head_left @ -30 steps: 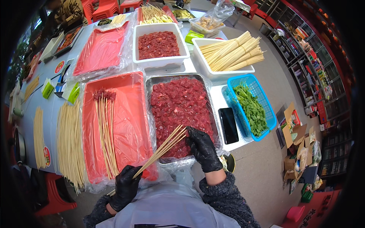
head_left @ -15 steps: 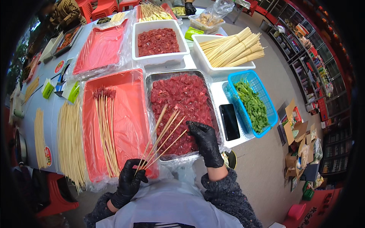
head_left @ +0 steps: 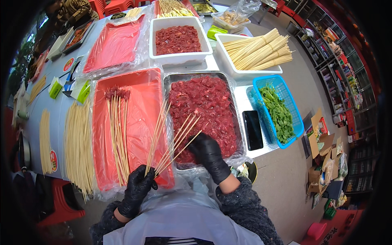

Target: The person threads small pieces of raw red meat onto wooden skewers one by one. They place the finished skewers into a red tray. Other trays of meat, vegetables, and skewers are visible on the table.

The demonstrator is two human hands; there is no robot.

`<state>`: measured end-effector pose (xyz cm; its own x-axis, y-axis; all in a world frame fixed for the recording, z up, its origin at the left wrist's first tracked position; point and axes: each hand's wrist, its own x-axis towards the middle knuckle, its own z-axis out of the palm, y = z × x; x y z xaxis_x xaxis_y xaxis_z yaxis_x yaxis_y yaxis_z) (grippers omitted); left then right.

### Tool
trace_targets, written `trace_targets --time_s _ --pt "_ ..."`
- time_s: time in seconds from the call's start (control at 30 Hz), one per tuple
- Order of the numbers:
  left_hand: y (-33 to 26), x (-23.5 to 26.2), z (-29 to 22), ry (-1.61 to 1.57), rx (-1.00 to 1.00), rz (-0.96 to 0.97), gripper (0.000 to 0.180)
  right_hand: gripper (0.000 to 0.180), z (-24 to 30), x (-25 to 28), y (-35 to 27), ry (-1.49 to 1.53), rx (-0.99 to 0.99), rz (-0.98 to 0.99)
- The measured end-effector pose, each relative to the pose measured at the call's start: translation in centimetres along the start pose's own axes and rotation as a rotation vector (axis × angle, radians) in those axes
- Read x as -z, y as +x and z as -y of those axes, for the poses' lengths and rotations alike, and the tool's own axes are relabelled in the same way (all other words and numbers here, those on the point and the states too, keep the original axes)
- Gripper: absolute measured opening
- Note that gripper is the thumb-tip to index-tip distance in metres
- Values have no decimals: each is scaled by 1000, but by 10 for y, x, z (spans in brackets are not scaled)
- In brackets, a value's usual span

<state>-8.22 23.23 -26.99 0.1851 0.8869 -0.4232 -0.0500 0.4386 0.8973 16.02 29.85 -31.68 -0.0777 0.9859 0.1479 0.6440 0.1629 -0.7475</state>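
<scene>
Worktop [head_left: 58, 126]: pale blue-grey, smooth. Rm: grey floor [head_left: 286, 183], stocked shelving [head_left: 335, 77] & opened cardboard boxes [head_left: 316, 175] off R edge.

Near edge, L to R: loose bamboo skewers [head_left: 79, 151], thin, straight, ends overhanging; red tray [head_left: 141, 122], film-lined, w/ meat-tipped skewers [head_left: 118, 139]; steel pan [head_left: 196, 74], rect., of raw diced meat [head_left: 208, 98], moist, glossy.

R edge: blk phone [head_left: 252, 130], flat; blue plastic basket [head_left: 300, 126], openwork, w/ leafy greens [head_left: 277, 110]; behind, white tub [head_left: 245, 73] w/ tied skewer bundles [head_left: 261, 49].

L hand [head_left: 136, 190], blk glove: clasping bare skewers [head_left: 161, 163] by lower ends, fanned, tips over tray's R edge & pan. R hand [head_left: 210, 157], blk glove: over pan's near R part, by skewer tips; fingertips hidden, can't tell if gripping.
</scene>
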Motion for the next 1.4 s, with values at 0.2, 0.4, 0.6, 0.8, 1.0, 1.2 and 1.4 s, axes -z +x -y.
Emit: trace_targets --time_s 0.2,0.4,0.6,0.8,1.0,1.2,1.4 --pt "5 -3 5 -25 -56 -48 3 10 0 -35 3 -280 28 15" --pt "6 2 14 23 -185 -85 6 17 -2 -24 3 -270 -11 41" --pt "5 5 13 282 -338 -150 10 18 -5 26 -6 513 -307 -83" --pt "3 -3 2 641 -590 -222 16 20 -17 46 -14 1081 -512 -384" --pt "1 -7 -1 668 -576 -241 18 22 -12 41 -14 1167 -467 -530" --pt "1 -12 -7 689 -594 -228 15 21 -7 39 -16 1110 -363 -518" --pt "2 -10 -5 648 -568 -197 13 22 -8 40 -15 1194 -442 -431"
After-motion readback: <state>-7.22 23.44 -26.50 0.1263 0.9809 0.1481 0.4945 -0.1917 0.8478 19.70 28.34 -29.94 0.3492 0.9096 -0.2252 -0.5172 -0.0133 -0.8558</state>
